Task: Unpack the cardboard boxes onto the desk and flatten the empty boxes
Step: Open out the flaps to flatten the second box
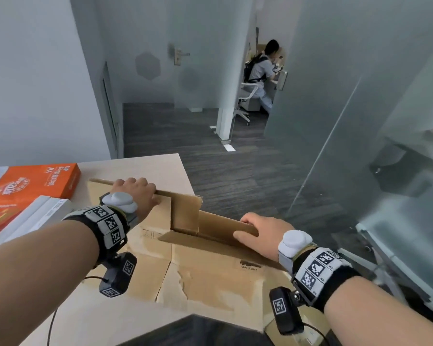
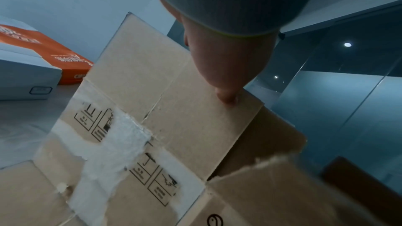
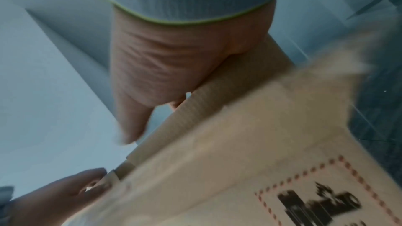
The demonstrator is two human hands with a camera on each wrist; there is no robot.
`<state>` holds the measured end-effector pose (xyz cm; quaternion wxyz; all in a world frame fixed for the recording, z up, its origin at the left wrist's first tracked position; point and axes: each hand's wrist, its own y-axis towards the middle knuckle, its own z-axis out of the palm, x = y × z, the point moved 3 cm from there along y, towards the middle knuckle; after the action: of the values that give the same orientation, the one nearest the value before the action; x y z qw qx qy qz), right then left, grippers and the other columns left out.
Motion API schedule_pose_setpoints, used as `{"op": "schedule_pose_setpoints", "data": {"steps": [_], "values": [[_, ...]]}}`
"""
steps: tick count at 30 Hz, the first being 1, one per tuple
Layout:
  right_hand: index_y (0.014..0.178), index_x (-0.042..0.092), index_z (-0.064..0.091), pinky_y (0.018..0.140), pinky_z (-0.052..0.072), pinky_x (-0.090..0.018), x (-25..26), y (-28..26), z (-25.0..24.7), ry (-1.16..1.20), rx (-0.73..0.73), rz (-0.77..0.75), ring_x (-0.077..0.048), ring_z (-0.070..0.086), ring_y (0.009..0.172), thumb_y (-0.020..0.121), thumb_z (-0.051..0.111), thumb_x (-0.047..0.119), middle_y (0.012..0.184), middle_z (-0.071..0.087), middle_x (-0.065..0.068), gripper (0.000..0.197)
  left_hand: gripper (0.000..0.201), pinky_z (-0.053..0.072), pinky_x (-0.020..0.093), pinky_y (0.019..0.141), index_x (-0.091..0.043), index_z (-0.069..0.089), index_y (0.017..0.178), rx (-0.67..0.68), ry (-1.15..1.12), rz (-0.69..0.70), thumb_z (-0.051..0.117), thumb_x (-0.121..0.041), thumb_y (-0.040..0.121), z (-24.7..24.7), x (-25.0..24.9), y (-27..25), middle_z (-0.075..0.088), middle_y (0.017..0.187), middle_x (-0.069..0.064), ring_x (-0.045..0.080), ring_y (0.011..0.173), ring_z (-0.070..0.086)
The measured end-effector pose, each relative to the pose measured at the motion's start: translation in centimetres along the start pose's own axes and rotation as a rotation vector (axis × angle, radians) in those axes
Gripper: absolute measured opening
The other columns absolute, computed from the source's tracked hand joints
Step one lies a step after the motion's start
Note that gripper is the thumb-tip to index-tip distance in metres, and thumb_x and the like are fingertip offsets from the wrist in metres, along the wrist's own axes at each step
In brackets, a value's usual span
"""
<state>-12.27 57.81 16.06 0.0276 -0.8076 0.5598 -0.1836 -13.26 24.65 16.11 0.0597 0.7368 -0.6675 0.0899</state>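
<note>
An empty brown cardboard box (image 1: pixel 205 278) lies partly collapsed on the pale wooden desk (image 1: pixel 90 318), its flaps standing up at the far side. My left hand (image 1: pixel 138 193) grips the top edge of the far left flap (image 1: pixel 183 211), fingers curled over it. My right hand (image 1: pixel 258 233) holds the right flap's (image 1: pixel 223 231) edge with thumb in front and fingers behind. In the left wrist view the thumb (image 2: pixel 226 95) presses on the flap (image 2: pixel 174 109), with torn tape below. The right wrist view is blurred; the box (image 3: pixel 239 152) fills its lower right.
An orange ream of A4 paper (image 1: pixel 33 183) and white flat boxes (image 1: pixel 35 216) lie on the desk's left. The desk's right edge drops to dark floor (image 1: pixel 235 176). Frosted glass walls (image 1: pixel 385 121) stand on the right. A seated person (image 1: pixel 263 73) is beyond the doorway.
</note>
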Motion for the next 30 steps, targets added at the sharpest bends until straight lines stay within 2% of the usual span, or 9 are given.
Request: {"op": "schedule_pose_setpoints", "data": {"steps": [2,4,7,10,15,19,23,26,30], "values": [[0.137,0.054,0.033,0.088,0.053,-0.035,0.3,-0.8,0.6,-0.013,0.068,-0.081,-0.013,0.063,0.107,0.069,0.054,0.085,0.127,0.062,0.02,0.078,0.044,0.046,0.041,0.095,-0.026,0.057,0.115,-0.032,-0.029,-0.022,0.03,-0.058,0.101,0.3,0.0,0.3,0.059,0.119,-0.002,0.023,0.112,0.055],[0.146,0.057,0.015,0.095,0.052,-0.039,0.0,-1.3,1.7,-0.093,0.121,-0.127,-0.017,0.06,0.121,0.062,0.061,0.083,0.143,0.052,0.018,0.099,0.043,0.047,0.043,0.093,-0.025,0.056,0.115,-0.03,-0.035,-0.042,0.033,-0.058,0.099,0.5,-0.5,0.8,0.058,0.118,-0.002,0.023,0.112,0.055],[0.15,0.054,0.008,0.088,0.056,-0.043,-1.1,-0.7,3.2,-0.215,0.128,-0.092,-0.023,0.063,0.113,0.083,0.058,0.052,0.137,0.059,0.01,0.084,0.038,0.047,0.044,0.095,-0.026,0.054,0.117,-0.014,0.004,-0.032,0.052,-0.057,0.094,0.4,-1.3,1.0,0.057,0.12,-0.003,0.023,0.115,0.054],[0.147,0.047,0.036,0.09,0.055,-0.041,-3.5,-0.7,2.6,-0.22,0.119,0.013,-0.023,0.062,0.115,0.094,0.048,0.03,0.136,0.061,0.009,0.056,0.037,0.046,0.042,0.098,-0.027,0.051,0.118,-0.039,0.072,0.06,0.064,-0.049,0.091,-0.7,-3.4,1.7,0.056,0.122,-0.003,0.023,0.117,0.054],[0.124,0.042,0.059,0.077,0.056,-0.034,-7.3,-3.0,-0.2,-0.104,0.07,0.14,-0.023,0.067,0.091,0.095,0.043,0.035,0.109,0.071,0.004,0.033,0.03,0.04,0.04,0.1,-0.03,0.049,0.116,-0.127,0.083,0.201,0.063,-0.044,0.092,-3.5,-8.3,3.1,0.058,0.122,-0.006,0.023,0.117,0.056],[0.113,0.039,0.061,0.077,0.056,-0.035,-13.0,-6.5,-2.2,-0.025,-0.013,0.292,-0.022,0.067,0.087,0.096,0.042,0.037,0.103,0.071,0.004,0.026,0.019,0.041,0.037,0.089,-0.026,0.043,0.107,-0.179,-0.089,0.314,0.058,-0.032,0.097,-6.6,-14.8,4.5,0.068,0.114,-0.002,0.024,0.092,0.059],[0.129,0.047,0.056,0.077,0.054,-0.031,-17.5,-10.7,-3.2,-0.013,-0.191,0.473,-0.02,0.066,0.095,0.099,0.04,0.037,0.117,0.07,0.008,0.035,0.037,0.041,0.039,0.098,-0.042,0.05,0.137,-0.2,-0.071,0.481,0.048,-0.029,0.103,-8.2,-21.6,5.8,0.056,0.127,-0.007,0.022,0.116,0.053],[0.137,0.053,0.048,0.079,0.054,-0.03,-19.7,-13.4,-3.3,-0.059,-0.358,0.562,-0.02,0.066,0.11,0.101,0.04,0.034,0.13,0.066,0.013,0.042,0.036,0.039,0.039,0.099,-0.051,0.056,0.133,-0.253,-0.125,0.553,0.045,-0.034,0.104,-9.9,-25.6,6.6,0.054,0.125,-0.01,0.021,0.117,0.051],[0.143,0.051,0.045,0.09,0.052,-0.035,-22.0,-16.0,-3.2,-0.07,-0.509,0.65,-0.022,0.06,0.122,0.103,0.042,0.026,0.143,0.058,0.013,0.047,0.04,0.034,0.042,0.109,-0.051,0.054,0.136,-0.277,-0.248,0.671,0.046,-0.032,0.102,-11.4,-29.8,7.6,0.051,0.147,-0.021,0.019,0.134,0.049]]}}
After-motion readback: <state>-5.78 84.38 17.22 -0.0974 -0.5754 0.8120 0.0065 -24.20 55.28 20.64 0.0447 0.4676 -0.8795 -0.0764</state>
